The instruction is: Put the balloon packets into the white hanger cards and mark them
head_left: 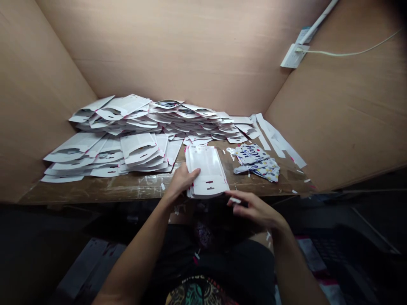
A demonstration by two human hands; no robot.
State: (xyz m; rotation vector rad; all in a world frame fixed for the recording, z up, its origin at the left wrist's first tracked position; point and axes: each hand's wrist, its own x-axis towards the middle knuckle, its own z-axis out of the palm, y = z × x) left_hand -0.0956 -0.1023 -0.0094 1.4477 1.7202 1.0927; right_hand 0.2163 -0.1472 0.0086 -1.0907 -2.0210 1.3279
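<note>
In front of me, at the table's near edge, lies a stack of flat white card sleeves (208, 165) with hang holes toward me. My left hand (182, 181) grips the stack's left side, thumb on top and fingers hidden beside it. Near the stack's front right corner is my right hand (254, 208), its index fingertip at that corner and the other fingers curled. A small white piece (234, 200) shows between those fingers; its kind is unclear. To the right lies a pile of printed packets (257, 161) with coloured dots and dark lettering.
Heaps of white sleeves (143, 148) cover the table's left and back. White paper strips (276, 137) lie at the back right, and scraps dot the wooden table (143, 184). Cardboard walls (178, 51) enclose it; a socket with a cable (294, 55) hangs upper right.
</note>
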